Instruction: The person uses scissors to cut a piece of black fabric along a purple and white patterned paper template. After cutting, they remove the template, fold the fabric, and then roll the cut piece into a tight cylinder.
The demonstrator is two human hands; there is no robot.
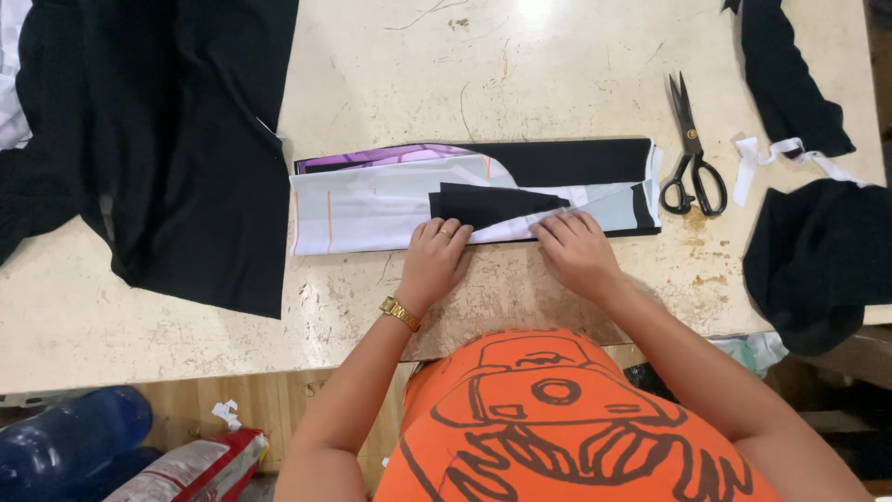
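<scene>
Fingertips of the left hand (434, 253) and right hand (574, 246) press flat, grasping nothing, on the folded fabric stack (390, 200) mid-counter (557, 56); uneven pressure could skew its near edge.

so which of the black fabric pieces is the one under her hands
The small black wedge-shaped piece lying on the folded white fabric, between the left hand and right hand. The other black pieces lie at the table's edges, untouched.

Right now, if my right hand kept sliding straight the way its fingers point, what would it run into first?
The right hand points up-left across the folded white and black fabric. Its fingertips already touch that fabric, so next would likely come the black wedge-shaped piece lying on top.
</scene>
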